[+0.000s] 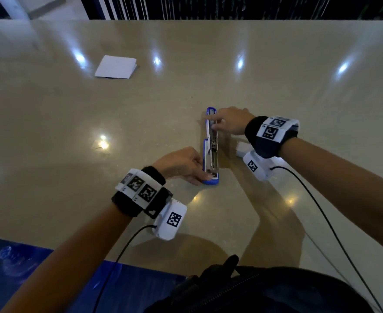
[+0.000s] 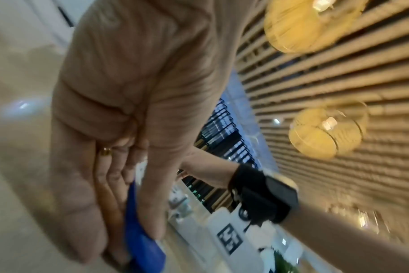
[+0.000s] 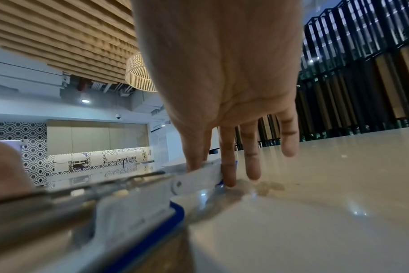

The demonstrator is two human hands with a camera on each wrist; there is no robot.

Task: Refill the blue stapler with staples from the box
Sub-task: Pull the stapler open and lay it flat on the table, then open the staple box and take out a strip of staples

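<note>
The blue stapler lies opened out flat on the beige table, its metal staple channel facing up. My left hand pinches its near blue end between thumb and fingers; the left wrist view shows the blue plastic held between them. At the far half, my right hand pinches the white-and-metal arm with thumb and index finger, the other fingers straight above the table. A small white staple box sits just right of the stapler, partly hidden by my right wrist camera.
A white stack of paper lies at the far left of the table. The table's near edge runs along the bottom, with blue flooring below left and dark clothing at the bottom centre. Wrist cables trail toward me.
</note>
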